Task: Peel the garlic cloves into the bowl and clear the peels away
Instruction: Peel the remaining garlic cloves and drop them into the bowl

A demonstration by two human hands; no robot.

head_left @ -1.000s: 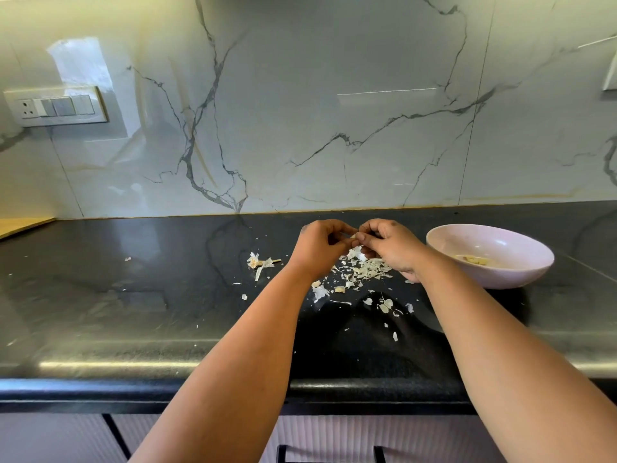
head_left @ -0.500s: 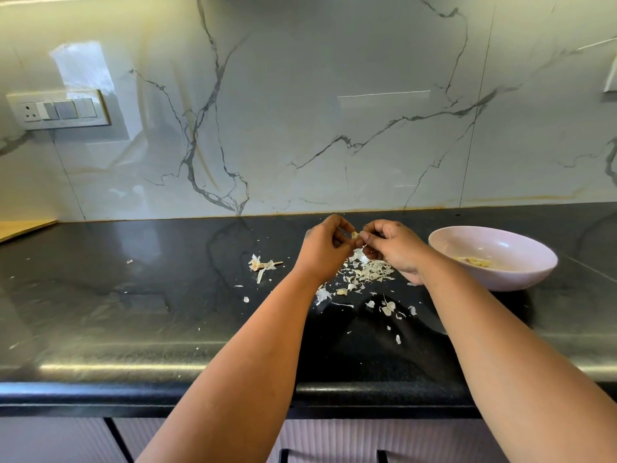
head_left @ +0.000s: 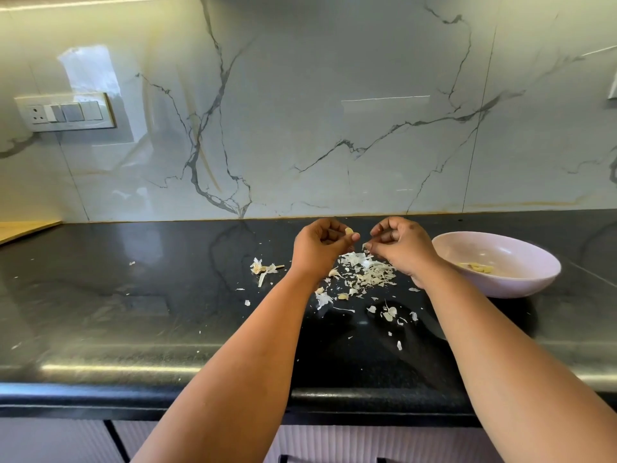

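Dark kitchen counter (head_left: 133, 295), marble wall behind. Hands parted since half a second ago: left hand (head_left: 320, 245) pinches bare garlic clove (head_left: 349, 231) at frame centre, right hand (head_left: 397, 243) pinches torn peel strip (head_left: 364, 246). Clove looks peeled; bowl (head_left: 534, 282), right of centre, next. Peel pile (head_left: 367, 272) uncleared below hands.

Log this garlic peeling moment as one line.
left hand: holds garlic clove | right hand: pinches peel scrap | bowl: peeled cloves | peels: on countertop
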